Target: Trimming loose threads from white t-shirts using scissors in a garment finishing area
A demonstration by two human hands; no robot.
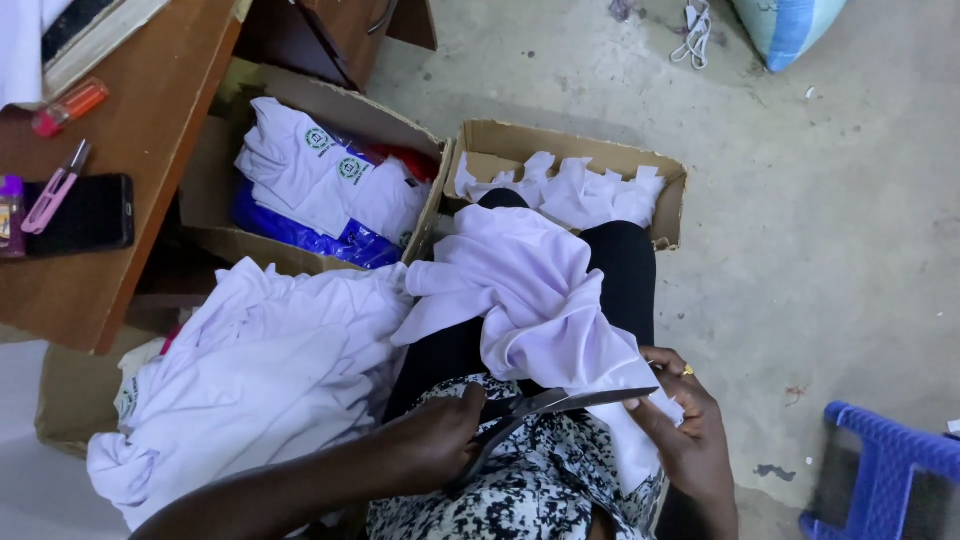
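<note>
Cloth: white fabric [540,300] on lap, edge between blades.
Scissors [550,408]: left hand [435,440] grip closed on handles.
Right hand [685,425]: pinches fabric edge; best kept taut.
Nearby: cardboard box [672,205] of cut pieces.

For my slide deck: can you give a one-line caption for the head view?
Left hand works scissors through white cloth held by right hand, cardboard boxes beyond.

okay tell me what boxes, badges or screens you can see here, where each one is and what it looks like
Cardboard box: upper left, brown, holding folded white shirts.
Round badges: on those shirts, green and white.
Smaller cardboard box: centre top, brown, holding white cloth pieces.
Phone: on wooden desk, left, dark rectangular screen, off.
</note>
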